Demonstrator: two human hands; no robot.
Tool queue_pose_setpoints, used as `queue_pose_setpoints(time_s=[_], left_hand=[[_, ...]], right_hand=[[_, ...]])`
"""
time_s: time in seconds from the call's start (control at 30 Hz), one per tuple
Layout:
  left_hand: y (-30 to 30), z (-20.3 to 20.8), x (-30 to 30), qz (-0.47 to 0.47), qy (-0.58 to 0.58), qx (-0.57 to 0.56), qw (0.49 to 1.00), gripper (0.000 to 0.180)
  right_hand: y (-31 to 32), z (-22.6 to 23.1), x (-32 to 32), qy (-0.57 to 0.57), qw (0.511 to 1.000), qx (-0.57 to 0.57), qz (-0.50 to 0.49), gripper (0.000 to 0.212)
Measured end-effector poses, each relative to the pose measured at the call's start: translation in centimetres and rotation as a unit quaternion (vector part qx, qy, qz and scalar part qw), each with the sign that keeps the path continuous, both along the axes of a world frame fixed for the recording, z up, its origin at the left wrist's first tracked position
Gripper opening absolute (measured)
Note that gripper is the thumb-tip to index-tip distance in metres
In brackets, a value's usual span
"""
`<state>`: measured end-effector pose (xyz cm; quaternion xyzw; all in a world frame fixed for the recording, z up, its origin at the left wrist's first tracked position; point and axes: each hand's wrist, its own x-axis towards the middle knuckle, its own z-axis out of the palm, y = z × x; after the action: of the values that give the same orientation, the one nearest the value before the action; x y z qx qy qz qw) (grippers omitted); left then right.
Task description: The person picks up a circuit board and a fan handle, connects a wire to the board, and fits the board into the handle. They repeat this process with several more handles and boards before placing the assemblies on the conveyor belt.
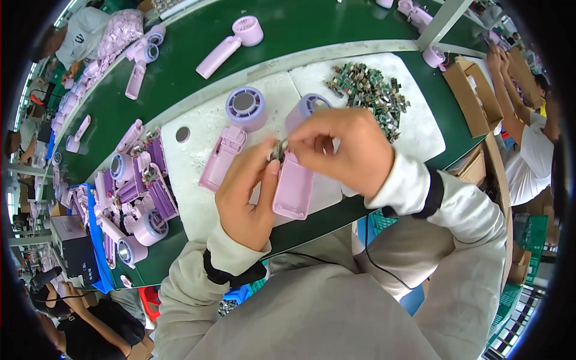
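My left hand (247,195) and my right hand (351,150) meet over a white foam sheet. Between their fingertips is a small circuit board (278,151), blurred and partly covered; both hands pinch at it. Just under it lies an open pink fan handle shell (294,191), hollow side up, beside my left thumb. Its purple fan head (306,110) shows beyond my right fingers. Left of my left hand, another open pink handle shell (219,161) rests on the foam, near a second round fan head (246,108).
A heap of small circuit boards (375,96) sits at the foam's far right. Fan parts (138,198) pile up on the left beside a blue bin edge (99,246). Beyond a metal rail, a pink fan (231,48) lies on the green belt (174,66). A cardboard box (473,99) stands right; co-workers sit on both sides.
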<state>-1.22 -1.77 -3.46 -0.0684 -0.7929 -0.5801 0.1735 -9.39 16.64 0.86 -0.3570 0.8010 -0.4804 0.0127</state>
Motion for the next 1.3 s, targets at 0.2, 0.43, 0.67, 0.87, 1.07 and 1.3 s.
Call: queue_pose_setpoints(time_s=[0.2, 0.43, 0.67, 0.87, 1.07, 1.3], left_hand=[[0.9, 2.2, -0.9, -0.05, -0.032, 0.091, 0.994, 0.041], [6.0, 1.5, -3.4, -0.209, 0.039, -0.219, 0.952, 0.042], [8.7, -0.7, -4.5, -0.19, 0.053, -0.361, 0.912, 0.024], [5.2, -0.2, -2.3, -0.232, 0.048, -0.196, 0.952, 0.016], [-0.4, 1.6, -1.0, -0.316, -0.264, 0.083, 0.908, 0.026], [-1.1, 0.7, -0.4, -0.354, -0.338, 0.309, 0.815, 0.027]], right_hand=[[3.3, 2.4, -8.5, -0.187, 0.969, -0.112, -0.119, 0.031], [8.6, 1.4, -21.6, -0.124, 0.951, -0.123, -0.256, 0.03], [9.4, -2.9, -31.6, -0.023, 0.874, 0.22, -0.432, 0.031], [-0.5, -1.4, -28.7, 0.038, 0.916, 0.282, -0.281, 0.06], [-6.5, -3.2, -27.6, 0.052, 0.936, 0.266, -0.224, 0.077], [-5.4, -1.9, -27.1, 0.045, 0.928, 0.307, -0.207, 0.077]])
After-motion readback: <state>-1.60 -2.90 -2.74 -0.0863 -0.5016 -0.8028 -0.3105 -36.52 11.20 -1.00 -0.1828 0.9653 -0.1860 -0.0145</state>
